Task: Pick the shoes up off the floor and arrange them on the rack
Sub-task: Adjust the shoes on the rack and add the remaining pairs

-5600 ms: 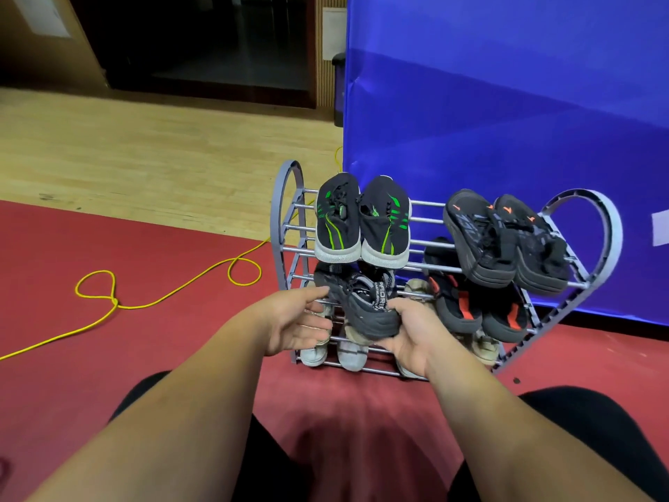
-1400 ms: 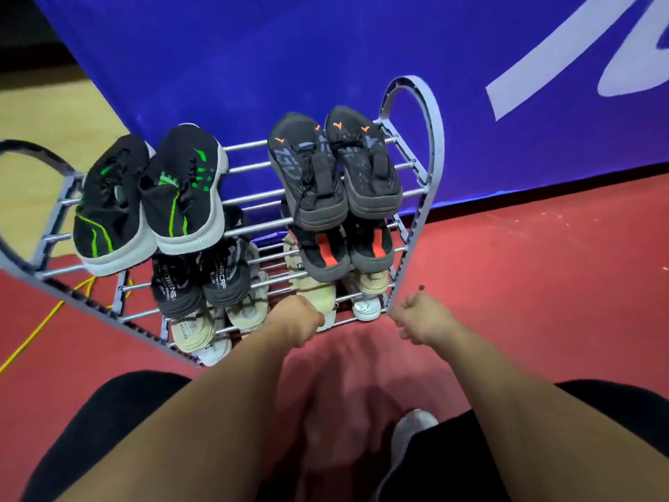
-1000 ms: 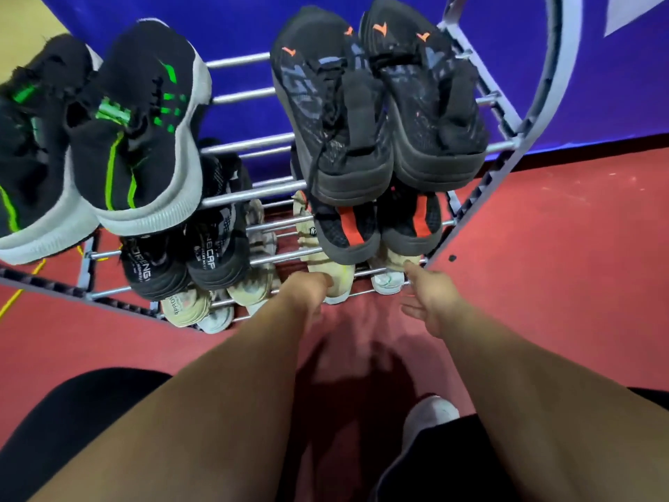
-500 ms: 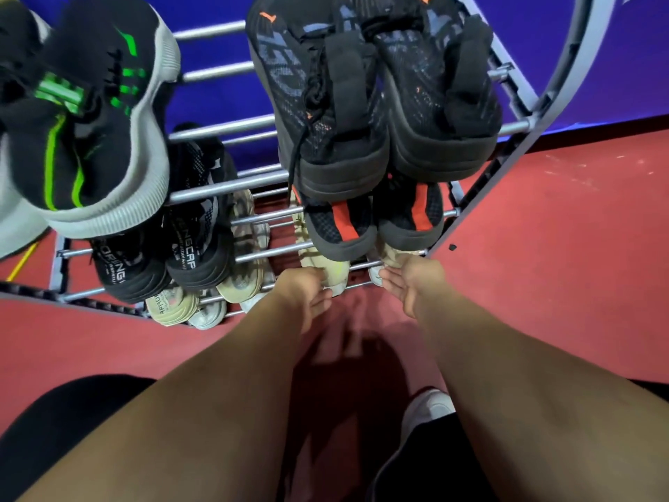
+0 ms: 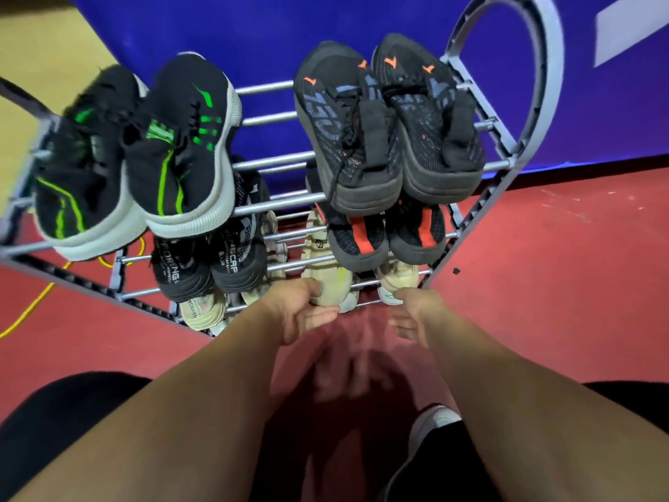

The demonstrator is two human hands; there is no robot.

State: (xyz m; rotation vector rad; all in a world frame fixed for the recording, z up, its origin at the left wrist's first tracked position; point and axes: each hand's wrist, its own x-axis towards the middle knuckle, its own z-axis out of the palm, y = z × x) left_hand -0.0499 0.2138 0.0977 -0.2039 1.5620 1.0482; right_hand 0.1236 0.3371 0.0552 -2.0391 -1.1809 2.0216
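Observation:
A grey metal shoe rack [image 5: 506, 103] with three tiers stands against a blue wall. The top tier carries a black pair with green stripes [image 5: 155, 157] and a dark pair with orange marks [image 5: 387, 128]. On the middle tier sit a black lettered pair [image 5: 213, 262] and a black pair with red heel tabs [image 5: 383, 237]. Cream shoes fill the bottom tier. My left hand [image 5: 300, 309] is just in front of a cream shoe [image 5: 327, 280], fingers apart, holding nothing. My right hand [image 5: 416, 313] hovers loosely curled by the heel of another cream shoe [image 5: 396, 280].
Red floor mat [image 5: 543, 266] lies to the right of the rack and under my arms. A yellow cable [image 5: 32, 306] runs along the floor at left. My knees in black and a white shoe [image 5: 432, 420] fill the bottom edge. A tiny dark speck [image 5: 456, 271] sits beside the rack foot.
Both hands have drawn back a little from the cream shoes on the bottom tier and their fingers have loosened. The view has pulled away from the rack.

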